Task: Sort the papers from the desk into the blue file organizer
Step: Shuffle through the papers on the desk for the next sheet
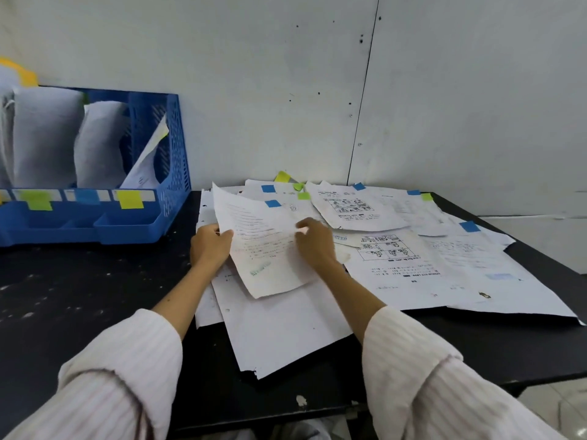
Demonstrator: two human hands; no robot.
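Note:
A printed sheet (263,246) with a blue tab at its top is lifted off the pile of papers (413,258) spread over the black desk (79,296). My left hand (211,246) grips its left edge, thumb on top. My right hand (313,242) holds its right edge with curled fingers. The blue file organizer (165,192) stands at the far left against the wall, with papers upright in its slots and green, blue and yellow tabs along its front rail.
Loose sheets carry blue, green and yellow sticky tabs (303,195) near the wall. A white wall (317,90) runs behind the desk. The desk's right edge (540,246) drops to a pale floor. Blank sheets (286,328) overhang toward me.

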